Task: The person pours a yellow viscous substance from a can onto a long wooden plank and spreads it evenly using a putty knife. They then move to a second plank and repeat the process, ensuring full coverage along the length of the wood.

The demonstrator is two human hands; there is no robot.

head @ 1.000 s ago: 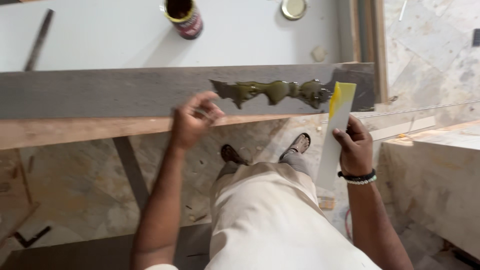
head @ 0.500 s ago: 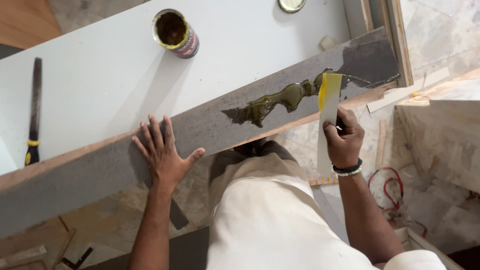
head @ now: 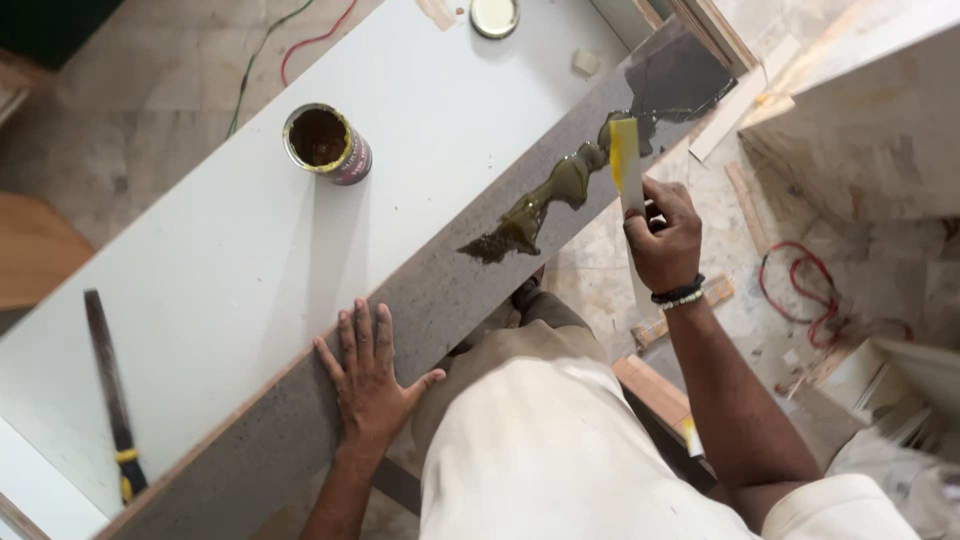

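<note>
One package shows — an open round can (head: 327,145) standing upright on the white counter (head: 200,280), its dark red label wrapped around the side, yellowish rim, dark contents inside. Its round lid (head: 495,15) lies apart, near the counter's far edge.

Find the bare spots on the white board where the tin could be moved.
Free: the white board between the open tin and the file, and between tin and lid. Crowded: the grey strip, with glue, left hand and right hand.

Glossy glue (head: 545,200) on matt grey laminate (head: 420,300)
</note>
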